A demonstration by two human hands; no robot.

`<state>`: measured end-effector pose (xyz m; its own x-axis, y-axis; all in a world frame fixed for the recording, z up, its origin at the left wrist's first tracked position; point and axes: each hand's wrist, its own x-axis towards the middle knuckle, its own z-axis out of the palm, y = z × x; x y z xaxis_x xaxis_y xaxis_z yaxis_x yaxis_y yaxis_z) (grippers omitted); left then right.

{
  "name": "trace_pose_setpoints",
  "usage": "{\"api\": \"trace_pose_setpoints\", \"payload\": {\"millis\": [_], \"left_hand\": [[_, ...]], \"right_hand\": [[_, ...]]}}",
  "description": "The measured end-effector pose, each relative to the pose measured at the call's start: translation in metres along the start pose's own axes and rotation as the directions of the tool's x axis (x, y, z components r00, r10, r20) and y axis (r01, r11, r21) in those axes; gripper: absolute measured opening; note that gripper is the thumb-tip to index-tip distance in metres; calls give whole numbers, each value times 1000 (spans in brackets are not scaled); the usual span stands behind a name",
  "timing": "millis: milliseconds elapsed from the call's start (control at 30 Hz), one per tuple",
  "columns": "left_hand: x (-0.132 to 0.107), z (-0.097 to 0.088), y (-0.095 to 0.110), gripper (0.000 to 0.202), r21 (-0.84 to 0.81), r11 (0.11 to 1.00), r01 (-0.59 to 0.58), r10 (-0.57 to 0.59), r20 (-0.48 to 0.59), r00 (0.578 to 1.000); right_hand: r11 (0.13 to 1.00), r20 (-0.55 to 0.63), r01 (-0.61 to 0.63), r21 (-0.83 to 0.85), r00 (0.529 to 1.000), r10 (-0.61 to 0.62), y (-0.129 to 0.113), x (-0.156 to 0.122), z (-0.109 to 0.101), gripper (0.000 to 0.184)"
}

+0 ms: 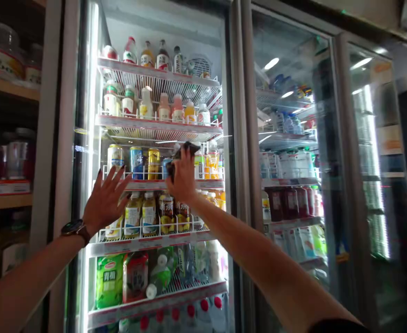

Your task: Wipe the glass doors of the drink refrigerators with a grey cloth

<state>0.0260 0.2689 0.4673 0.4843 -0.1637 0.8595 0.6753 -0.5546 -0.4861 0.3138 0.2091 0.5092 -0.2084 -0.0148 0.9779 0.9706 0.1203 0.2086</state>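
A wristwatch [73,229] sits above the left hand [105,202], which is open with fingers spread before the drinks cooler [68,138]. Beside the cans [136,163], the right hand [184,180] closes firmly around a dark object [187,149], too hidden to identify, held up at shelf height.

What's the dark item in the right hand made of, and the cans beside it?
The dark item in the right hand has a dull, dark surface, possibly plastic, but it is too blurred and covered to tell. The cans look like printed metal, probably aluminium: glossy printed sides, rigid cylindrical walls and bright top rims.
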Motion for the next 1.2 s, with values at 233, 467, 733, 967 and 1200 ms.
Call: {"api": "trace_pose_setpoints", "payload": {"millis": [233,467,733,967,1200], "left_hand": [[-1,-1,0,79,-26,1000,-1,1,-4,1000],[-5,2,2,80,1,1000,14,-14,1,1000],[-5,0,2,79,-10,1000,16,-16,-20,1000],[-5,1,2,77,-8,1000,8,-8,-27,1000],[-6,2,3,78,33,999,-7,8,-34,999]], "right_hand": [[813,318,516,269,749,-581,6,-82,-37,23],[943,-88,-322,-79,945,315,97,99,-30,66],[900,247,426,91,866,-435,-39,9,7,79],[784,400,599,164,686,-608,70,12,-41,76],[984,-162,-165,-73,975,151,56,107,-3,69]]}}
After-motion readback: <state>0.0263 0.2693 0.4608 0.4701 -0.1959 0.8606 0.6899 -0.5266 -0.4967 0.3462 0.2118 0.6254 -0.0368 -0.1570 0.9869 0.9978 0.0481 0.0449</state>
